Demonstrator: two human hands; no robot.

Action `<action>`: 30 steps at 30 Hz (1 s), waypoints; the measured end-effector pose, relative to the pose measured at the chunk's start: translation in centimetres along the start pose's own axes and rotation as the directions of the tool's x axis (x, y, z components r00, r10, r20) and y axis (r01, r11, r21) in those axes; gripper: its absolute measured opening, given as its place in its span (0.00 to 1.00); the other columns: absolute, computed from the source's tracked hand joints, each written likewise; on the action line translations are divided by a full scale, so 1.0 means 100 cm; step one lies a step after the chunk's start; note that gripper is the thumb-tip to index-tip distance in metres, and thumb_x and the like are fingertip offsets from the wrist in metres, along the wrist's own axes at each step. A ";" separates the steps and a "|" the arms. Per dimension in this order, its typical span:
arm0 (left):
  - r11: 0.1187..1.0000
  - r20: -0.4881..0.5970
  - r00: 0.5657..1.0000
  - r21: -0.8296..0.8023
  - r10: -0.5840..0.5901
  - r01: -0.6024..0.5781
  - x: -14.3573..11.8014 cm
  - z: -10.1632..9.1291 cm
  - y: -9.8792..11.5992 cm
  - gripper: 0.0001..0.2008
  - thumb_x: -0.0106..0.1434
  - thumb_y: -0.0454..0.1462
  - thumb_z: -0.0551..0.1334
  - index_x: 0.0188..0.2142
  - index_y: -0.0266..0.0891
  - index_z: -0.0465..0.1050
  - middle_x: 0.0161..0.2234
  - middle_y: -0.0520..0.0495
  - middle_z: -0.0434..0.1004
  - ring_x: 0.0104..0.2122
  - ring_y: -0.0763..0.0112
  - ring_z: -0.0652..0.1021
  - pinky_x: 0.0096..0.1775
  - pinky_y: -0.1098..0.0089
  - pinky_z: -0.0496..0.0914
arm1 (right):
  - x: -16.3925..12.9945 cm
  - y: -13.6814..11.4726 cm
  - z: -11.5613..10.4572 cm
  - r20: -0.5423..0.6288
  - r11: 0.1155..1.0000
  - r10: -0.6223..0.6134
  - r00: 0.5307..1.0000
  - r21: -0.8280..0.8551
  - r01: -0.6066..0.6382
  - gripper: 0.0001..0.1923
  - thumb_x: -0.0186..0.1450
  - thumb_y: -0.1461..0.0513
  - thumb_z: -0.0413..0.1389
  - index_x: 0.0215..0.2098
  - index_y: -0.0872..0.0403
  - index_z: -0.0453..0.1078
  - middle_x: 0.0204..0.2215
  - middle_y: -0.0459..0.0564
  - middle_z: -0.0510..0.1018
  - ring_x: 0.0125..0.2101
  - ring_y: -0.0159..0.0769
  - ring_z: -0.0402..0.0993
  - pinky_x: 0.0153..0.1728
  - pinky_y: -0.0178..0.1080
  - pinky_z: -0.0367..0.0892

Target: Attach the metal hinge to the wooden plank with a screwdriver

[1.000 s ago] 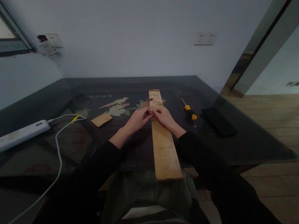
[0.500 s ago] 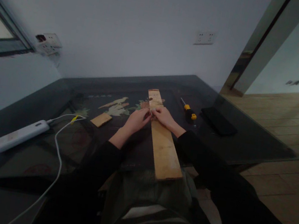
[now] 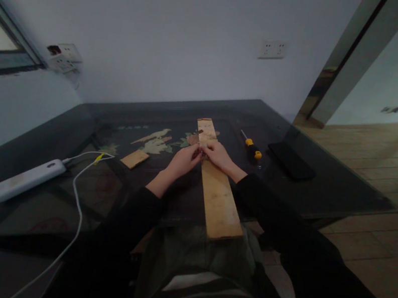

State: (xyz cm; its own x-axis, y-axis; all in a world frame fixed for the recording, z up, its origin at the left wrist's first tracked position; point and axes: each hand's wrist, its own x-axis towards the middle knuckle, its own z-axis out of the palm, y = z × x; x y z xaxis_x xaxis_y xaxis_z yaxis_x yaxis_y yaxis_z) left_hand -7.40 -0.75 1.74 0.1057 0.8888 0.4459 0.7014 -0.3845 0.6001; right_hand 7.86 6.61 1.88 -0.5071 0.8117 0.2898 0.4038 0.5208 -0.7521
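A long, narrow wooden board point(image 3: 220, 198) lies on the dark glass-topped table, its near end sticking out past the front edge above my lap. Over the board's middle my left hand point(image 3: 185, 159) and my right hand point(image 3: 218, 155) meet, fingertips nearly touching. Both sets of fingers are closed in a pinch. What sits between them is too small and too well hidden to name. The right hand rests across the board; the left reaches in from its left side.
Right of the board lie a yellow-and-black screwdriver point(image 3: 251, 148) and a black flat phone-like slab point(image 3: 290, 161). To the left are a small wooden piece point(image 3: 134, 159) and a white power strip point(image 3: 28, 180) with its cable point(image 3: 78, 200). A wall stands behind the table point(image 3: 347, 196).
Almost nothing differs. Both hands stay at the same spot over the board, with at most a slight shift of the fingers.
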 end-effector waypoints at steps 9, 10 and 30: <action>0.998 -0.025 0.998 0.014 -0.059 0.060 0.001 -0.001 0.005 0.06 0.63 0.33 0.61 0.32 0.43 0.63 0.23 0.54 0.65 0.23 0.70 0.66 0.31 0.70 0.56 | -0.004 -0.003 0.001 -0.041 0.998 0.008 0.999 -0.067 -0.011 0.17 0.65 0.60 0.52 0.19 0.54 0.62 0.18 0.44 0.65 0.24 0.30 0.59 0.28 0.36 0.48; 0.997 -0.020 0.998 0.041 -0.061 0.062 0.001 -0.001 0.005 0.05 0.64 0.33 0.60 0.33 0.43 0.63 0.24 0.53 0.66 0.23 0.70 0.67 0.31 0.70 0.56 | -0.003 -0.003 0.000 -0.037 0.997 0.012 0.999 -0.074 -0.015 0.17 0.66 0.60 0.52 0.20 0.54 0.63 0.19 0.44 0.66 0.25 0.30 0.60 0.28 0.36 0.49; 0.998 -0.133 0.990 0.052 0.055 -0.048 0.003 0.002 -0.001 0.05 0.62 0.31 0.60 0.32 0.40 0.64 0.27 0.53 0.68 0.27 0.72 0.68 0.33 0.70 0.61 | -0.003 -0.006 0.000 -0.031 0.998 0.027 0.999 0.065 -0.024 0.16 0.64 0.59 0.53 0.19 0.56 0.65 0.18 0.43 0.67 0.23 0.29 0.60 0.27 0.35 0.51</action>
State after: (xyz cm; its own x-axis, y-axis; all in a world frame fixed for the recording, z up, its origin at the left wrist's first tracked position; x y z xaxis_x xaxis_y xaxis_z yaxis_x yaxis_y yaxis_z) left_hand -7.28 -0.34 1.68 0.0493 0.8255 0.5622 0.7311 -0.4133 0.5428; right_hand 7.76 6.03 2.23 -0.4722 0.8331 0.2880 0.3659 0.4825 -0.7958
